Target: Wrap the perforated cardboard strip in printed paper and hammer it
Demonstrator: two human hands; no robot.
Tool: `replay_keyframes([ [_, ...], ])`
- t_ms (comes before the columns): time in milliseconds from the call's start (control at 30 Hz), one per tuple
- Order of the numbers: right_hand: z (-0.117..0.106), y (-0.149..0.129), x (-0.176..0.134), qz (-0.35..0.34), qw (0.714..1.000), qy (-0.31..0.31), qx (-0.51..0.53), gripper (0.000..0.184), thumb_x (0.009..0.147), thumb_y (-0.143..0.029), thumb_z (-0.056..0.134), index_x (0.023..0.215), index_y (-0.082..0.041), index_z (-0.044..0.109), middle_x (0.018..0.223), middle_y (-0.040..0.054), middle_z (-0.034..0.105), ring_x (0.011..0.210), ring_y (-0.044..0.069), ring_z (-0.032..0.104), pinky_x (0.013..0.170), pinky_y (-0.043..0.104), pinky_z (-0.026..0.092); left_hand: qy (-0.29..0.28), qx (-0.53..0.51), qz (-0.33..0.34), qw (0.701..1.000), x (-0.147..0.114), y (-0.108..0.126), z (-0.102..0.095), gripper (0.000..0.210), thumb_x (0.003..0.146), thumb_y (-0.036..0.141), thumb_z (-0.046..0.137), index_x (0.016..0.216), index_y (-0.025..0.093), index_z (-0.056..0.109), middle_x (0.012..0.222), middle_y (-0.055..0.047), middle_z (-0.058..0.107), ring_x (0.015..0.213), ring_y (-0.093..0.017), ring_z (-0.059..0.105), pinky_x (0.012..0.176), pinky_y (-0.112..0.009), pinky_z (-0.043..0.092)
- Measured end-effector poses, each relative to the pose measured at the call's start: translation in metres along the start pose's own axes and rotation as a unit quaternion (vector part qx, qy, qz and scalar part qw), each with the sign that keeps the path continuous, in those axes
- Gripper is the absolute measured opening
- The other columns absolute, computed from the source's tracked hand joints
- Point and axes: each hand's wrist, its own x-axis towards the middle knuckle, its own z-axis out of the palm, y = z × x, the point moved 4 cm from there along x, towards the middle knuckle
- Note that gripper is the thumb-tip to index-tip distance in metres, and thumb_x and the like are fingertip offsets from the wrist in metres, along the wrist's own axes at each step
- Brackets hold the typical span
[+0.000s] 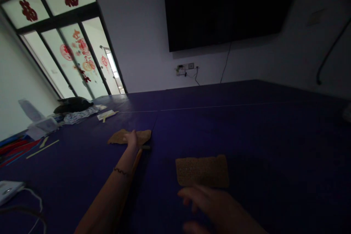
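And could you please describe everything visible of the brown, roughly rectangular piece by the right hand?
The brown, roughly rectangular piece lies on the dark purple tabletop, long sides crosswise, just beyond the bare right hand. Its surface looks finely textured, its edges slightly uneven, with a bump at the far right corner. Material and hand contact are unclear.

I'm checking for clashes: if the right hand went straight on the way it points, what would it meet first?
Pointing leftward, the right hand would probably meet the orange-brown rod first, just before the left forearm; heights are unclear, so it might clear the rod.
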Motion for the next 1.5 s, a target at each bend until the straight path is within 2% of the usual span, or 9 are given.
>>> replay_keyframes([
  [100, -0.018, 0.044, 0.001, 0.057, 0.975, 0.216, -0.001, 0.02, 0.08, -0.029, 0.043, 0.096, -0.023, 0.053, 0.088, 0.0046, 0.063, 0.08, 0.017, 0.059, 0.071, 0.031, 0.047, -0.03, 0.016, 0.011, 0.999, -0.043, -0.022, 0.001, 0.032, 0.07, 0.022, 0.056, 0.1, 0.014, 0.048, 0.105, -0.01, 0.049, 0.102, -0.021, 0.047, 0.084, -0.034, 0.038],
  [200, -0.017, 0.109, -0.013, 0.131, 0.893, 0.426, -0.065, 0.036, 0.078, -0.037, 0.041, 0.107, -0.017, 0.044, 0.104, 0.0135, 0.053, 0.099, 0.025, 0.048, 0.083, 0.044, 0.04, -0.228, 0.038, 0.011, 0.973, -0.102, -0.053, 0.006, 0.027, 0.074, 0.034, 0.049, 0.095, 0.016, 0.047, 0.082, -0.003, 0.054, 0.074, -0.014, 0.055, 0.068, -0.028, 0.042],
  [300, 0.0, 0.167, -0.028, 0.215, 0.844, 0.488, -0.065, 0.048, 0.075, -0.045, 0.041, 0.108, -0.011, 0.041, 0.104, 0.0177, 0.048, 0.101, 0.03, 0.044, 0.085, 0.051, 0.035, -0.374, 0.04, -0.029, 0.926, -0.147, -0.079, 0.007, 0.037, 0.075, 0.042, 0.046, 0.101, 0.016, 0.043, 0.072, -0.002, 0.057, 0.06, -0.013, 0.055, 0.058, -0.027, 0.041],
  [500, 0.019, 0.202, -0.036, 0.29, 0.84, 0.441, 0.128, 0.041, 0.073, -0.045, 0.043, 0.102, -0.016, 0.041, 0.102, 0.0149, 0.053, 0.093, 0.026, 0.054, 0.082, 0.044, 0.042, -0.367, -0.006, -0.069, 0.928, -0.163, -0.095, 0.019, 0.04, 0.061, 0.027, 0.065, 0.095, 0.015, 0.049, 0.067, 0.0, 0.059, 0.067, -0.013, 0.056, 0.065, -0.024, 0.04],
  [833, 0.003, 0.211, -0.04, 0.26, 0.849, 0.459, 0.033, 0.047, 0.076, -0.042, 0.04, 0.112, -0.011, 0.042, 0.109, 0.0182, 0.051, 0.102, 0.028, 0.05, 0.087, 0.046, 0.039, -0.467, -0.214, -0.231, 0.826, -0.182, -0.092, 0.075, 0.037, 0.055, 0.015, 0.069, 0.09, 0.011, 0.06, 0.085, -0.01, 0.066, 0.081, -0.021, 0.061, 0.077, -0.032, 0.043],
  [1000, -0.003, 0.179, -0.041, 0.176, 0.834, 0.492, -0.175, 0.048, 0.078, -0.034, 0.043, 0.118, -0.007, 0.037, 0.115, 0.0216, 0.041, 0.111, 0.031, 0.036, 0.088, 0.051, 0.034, -0.493, -0.234, -0.253, 0.799, -0.18, -0.096, 0.083, 0.041, 0.056, 0.011, 0.068, 0.096, 0.012, 0.058, 0.094, -0.011, 0.064, 0.088, -0.022, 0.06, 0.083, -0.034, 0.043],
  [1200, 0.038, 0.114, 0.006, -0.049, 0.929, 0.283, -0.232, 0.02, 0.08, -0.013, 0.042, 0.097, -0.017, 0.051, 0.092, 0.0083, 0.054, 0.087, 0.02, 0.047, 0.078, 0.038, 0.043, -0.479, -0.261, -0.254, 0.799, -0.182, -0.092, 0.079, 0.038, 0.059, 0.01, 0.064, 0.096, 0.013, 0.057, 0.095, -0.009, 0.063, 0.081, -0.017, 0.06, 0.075, -0.028, 0.045],
  [1333, 0.05, 0.108, 0.035, 0.011, 0.942, 0.273, -0.192, 0.015, 0.08, -0.015, 0.043, 0.083, -0.017, 0.058, 0.082, 0.0075, 0.055, 0.082, 0.021, 0.046, 0.073, 0.037, 0.044, -0.488, -0.243, -0.25, 0.8, -0.184, -0.089, 0.075, 0.035, 0.057, 0.003, 0.06, 0.091, 0.014, 0.058, 0.08, -0.004, 0.063, 0.067, -0.011, 0.058, 0.061, -0.02, 0.044],
  [1500, 0.05, 0.119, 0.035, 0.046, 0.933, 0.302, -0.192, 0.019, 0.079, -0.014, 0.046, 0.088, -0.018, 0.062, 0.084, 0.0093, 0.055, 0.086, 0.023, 0.044, 0.071, 0.039, 0.044, -0.507, -0.226, -0.256, 0.792, -0.188, -0.084, 0.074, 0.035, 0.059, 0.007, 0.062, 0.093, 0.014, 0.057, 0.082, -0.005, 0.062, 0.071, -0.013, 0.059, 0.071, -0.027, 0.044],
])
